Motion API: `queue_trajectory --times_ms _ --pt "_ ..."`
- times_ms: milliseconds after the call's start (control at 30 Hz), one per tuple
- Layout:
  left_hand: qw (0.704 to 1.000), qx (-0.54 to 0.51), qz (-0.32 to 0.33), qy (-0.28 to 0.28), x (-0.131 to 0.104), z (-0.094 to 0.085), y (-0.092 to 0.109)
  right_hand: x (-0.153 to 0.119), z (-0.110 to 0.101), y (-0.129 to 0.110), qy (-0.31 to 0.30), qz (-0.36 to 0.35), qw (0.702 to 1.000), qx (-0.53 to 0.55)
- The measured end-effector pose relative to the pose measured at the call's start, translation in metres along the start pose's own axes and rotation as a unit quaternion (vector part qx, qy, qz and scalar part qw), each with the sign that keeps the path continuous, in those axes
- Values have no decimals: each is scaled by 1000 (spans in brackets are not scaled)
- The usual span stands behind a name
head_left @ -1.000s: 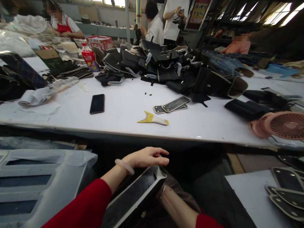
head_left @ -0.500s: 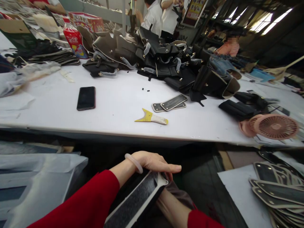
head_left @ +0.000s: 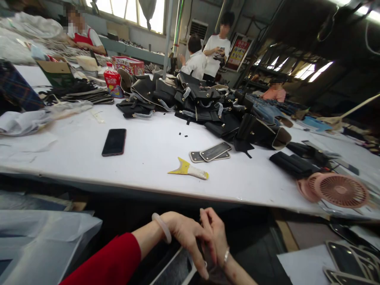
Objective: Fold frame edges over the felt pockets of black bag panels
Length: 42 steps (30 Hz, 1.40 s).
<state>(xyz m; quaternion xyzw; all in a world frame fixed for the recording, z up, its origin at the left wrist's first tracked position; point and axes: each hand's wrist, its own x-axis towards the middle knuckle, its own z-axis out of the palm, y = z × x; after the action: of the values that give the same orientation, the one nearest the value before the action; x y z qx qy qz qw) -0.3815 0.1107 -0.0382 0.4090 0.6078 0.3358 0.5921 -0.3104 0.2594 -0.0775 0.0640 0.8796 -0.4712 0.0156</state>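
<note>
My left hand, with a pale bangle at the wrist, has its fingers spread over the end of a dark piece with a light border at the lower middle. Beside it on the right, my right hand has bent fingers close together near the left fingers; what they hold, if anything, is hidden. On the white table ahead lie a yellow and white tool and two dark plates with light edges.
A phone lies on the table's left part. Black bag pieces are heaped behind, near a red bottle. A pink fan stands at the right edge. More bordered plates lie lower right. People are in the background.
The view has tilted up. My right hand has come up from beneath the left one and now shows beside it. My left fingers have turned downward, and the bordered piece sits lower.
</note>
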Motion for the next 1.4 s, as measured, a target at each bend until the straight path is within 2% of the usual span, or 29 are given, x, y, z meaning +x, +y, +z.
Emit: queue_trajectory --times_ms 67,167,267,367,433,467,533,600,633,667,733,800,900,1033,1400 --pt "1000 19 -15 -1 3 -1 -4 33 -15 -15 35 -87 992 -89" --pt "999 37 0 -1 9 -2 -9 89 -29 -40 -1 -182 964 -196" --pt "1000 27 11 10 11 0 -12 139 -19 -53 -78 -200 934 -287" --pt "1000 17 7 18 11 3 -12 158 -4 -55 -140 -191 910 -339" --pt "1000 10 6 22 12 5 -13 152 -9 -56 -170 -181 903 -350" --pt "1000 6 5 24 12 5 -13 143 -18 -57 -181 -173 903 -350" --pt "1000 -2 4 30 13 7 -14 117 -48 -58 -199 -147 908 -339" --pt "999 -6 6 33 14 8 -14 81 -85 -56 -239 -93 921 -295" --pt "999 -6 8 32 14 8 -14 61 -102 -53 -280 -49 925 -254" --pt "999 -5 10 32 14 8 -14 41 -116 -50 -340 40 926 -163" --pt "999 -3 14 30 15 8 -14 3 -130 -40 -419 160 891 -66" --pt "999 0 12 31 15 7 -13 -26 -126 -30 -462 214 860 -33" --pt "998 31 -3 51 13 6 -12 -47 -103 -18 -460 231 857 -24" --pt "996 55 -2 70 10 5 -11 -47 -81 -15 -425 236 873 -37" --pt "998 16 -5 63 10 2 -9 -53 -69 -12 -426 275 862 -12"
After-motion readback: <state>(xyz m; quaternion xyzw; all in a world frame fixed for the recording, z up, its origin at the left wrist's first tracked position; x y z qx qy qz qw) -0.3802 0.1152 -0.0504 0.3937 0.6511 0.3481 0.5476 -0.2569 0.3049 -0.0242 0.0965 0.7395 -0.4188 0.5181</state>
